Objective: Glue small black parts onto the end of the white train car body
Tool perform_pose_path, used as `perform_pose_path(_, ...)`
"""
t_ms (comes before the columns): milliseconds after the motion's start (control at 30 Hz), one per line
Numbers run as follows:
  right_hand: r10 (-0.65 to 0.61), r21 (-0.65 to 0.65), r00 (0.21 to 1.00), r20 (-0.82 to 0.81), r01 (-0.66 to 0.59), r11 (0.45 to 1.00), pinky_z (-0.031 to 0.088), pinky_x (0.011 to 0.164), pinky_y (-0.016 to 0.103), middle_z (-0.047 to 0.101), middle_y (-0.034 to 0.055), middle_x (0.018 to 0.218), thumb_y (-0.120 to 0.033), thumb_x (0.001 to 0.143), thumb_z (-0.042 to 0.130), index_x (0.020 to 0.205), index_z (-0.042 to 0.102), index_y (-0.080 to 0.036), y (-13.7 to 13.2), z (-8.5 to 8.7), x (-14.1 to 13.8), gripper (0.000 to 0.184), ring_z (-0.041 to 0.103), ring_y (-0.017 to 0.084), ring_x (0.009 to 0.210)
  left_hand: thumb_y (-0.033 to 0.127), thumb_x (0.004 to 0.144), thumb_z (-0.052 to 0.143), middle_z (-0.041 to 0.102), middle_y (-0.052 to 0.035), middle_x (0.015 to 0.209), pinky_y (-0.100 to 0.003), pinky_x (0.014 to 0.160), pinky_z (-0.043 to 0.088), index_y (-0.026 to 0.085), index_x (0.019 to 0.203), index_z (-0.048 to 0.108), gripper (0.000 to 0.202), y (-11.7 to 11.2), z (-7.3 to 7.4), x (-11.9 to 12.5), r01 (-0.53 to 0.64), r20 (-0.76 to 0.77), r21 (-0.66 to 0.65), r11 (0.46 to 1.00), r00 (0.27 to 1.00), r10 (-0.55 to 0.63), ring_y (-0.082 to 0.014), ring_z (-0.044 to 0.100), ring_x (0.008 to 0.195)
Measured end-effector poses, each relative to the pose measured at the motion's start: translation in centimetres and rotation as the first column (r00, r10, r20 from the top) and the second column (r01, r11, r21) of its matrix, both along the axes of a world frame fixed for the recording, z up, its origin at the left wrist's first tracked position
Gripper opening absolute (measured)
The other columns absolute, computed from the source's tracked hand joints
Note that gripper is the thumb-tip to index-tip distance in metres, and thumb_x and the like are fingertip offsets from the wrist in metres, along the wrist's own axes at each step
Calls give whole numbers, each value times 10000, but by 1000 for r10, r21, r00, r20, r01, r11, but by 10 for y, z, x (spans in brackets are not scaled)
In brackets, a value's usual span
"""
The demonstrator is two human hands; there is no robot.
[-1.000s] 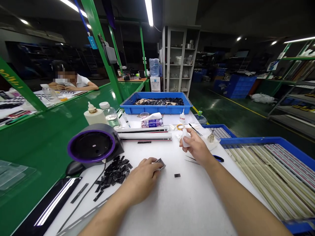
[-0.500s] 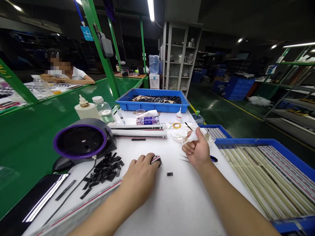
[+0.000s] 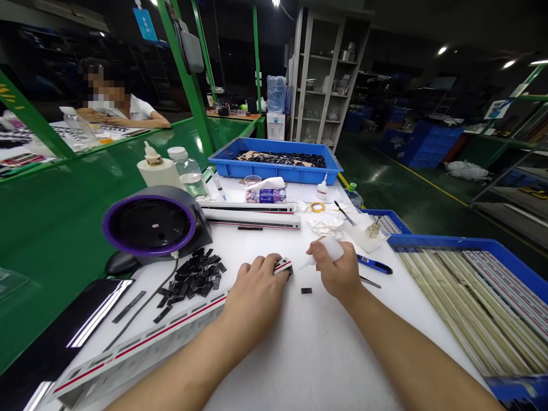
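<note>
My left hand (image 3: 257, 297) is closed over the far end of a long white model train car shell (image 3: 141, 341) with a red stripe and window openings, which slants across the table toward the lower left. In my right hand (image 3: 345, 277) is a small white squeeze bottle (image 3: 332, 249), its thin nozzle pointing left, close to the shell's end; whether it touches is unclear. One small black rectangular piece (image 3: 306, 290) lies just right of my left hand. A pile of similar black pieces (image 3: 194, 278) is to the left. A blue-handled tool (image 3: 375, 264) lies beyond my right wrist.
A round purple-rimmed fan (image 3: 149, 225) stands at left behind the pile. Two more train shells (image 3: 257, 218) lie ahead. Farther back is a blue tray (image 3: 274, 172) of black parts. Another blue bin (image 3: 436, 242) holds long strips at right. A person (image 3: 128, 108) sits beyond the green partition.
My right hand has lowered and turned the bottle, bringing its nozzle left toward the shell's end. My left hand keeps its hold on the shell. The camera view has shifted slightly.
</note>
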State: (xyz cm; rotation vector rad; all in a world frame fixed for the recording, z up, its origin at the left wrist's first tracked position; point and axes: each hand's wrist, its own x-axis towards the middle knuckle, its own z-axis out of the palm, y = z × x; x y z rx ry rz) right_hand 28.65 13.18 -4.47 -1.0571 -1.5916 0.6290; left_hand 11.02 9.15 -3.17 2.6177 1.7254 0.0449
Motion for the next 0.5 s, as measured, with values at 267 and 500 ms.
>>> perform_pose_path(267, -52, 24, 997, 49, 51, 998, 417, 459, 234, 489, -10, 474, -547, 924, 511, 687, 641, -152, 1, -1, -2, 479, 508, 131, 442, 211, 938, 340, 524, -74, 1307, -438, 836, 429, 271, 1109, 633, 345, 3, -2, -1, 2, 33, 25, 1000, 999, -2, -260, 522, 1091)
perform_pose_path(500, -55, 34, 997, 56, 54, 998, 414, 459, 232, 492, -10, 477, -536, 928, 505, 690, 645, -148, 1, 0, -3, 476, 507, 130, 446, 215, 939, 338, 508, -73, 1342, -435, 847, 430, 276, 1125, 632, 354, 4, -2, -2, 1, 38, 20, 1000, 999, -2, -257, 522, 1117)
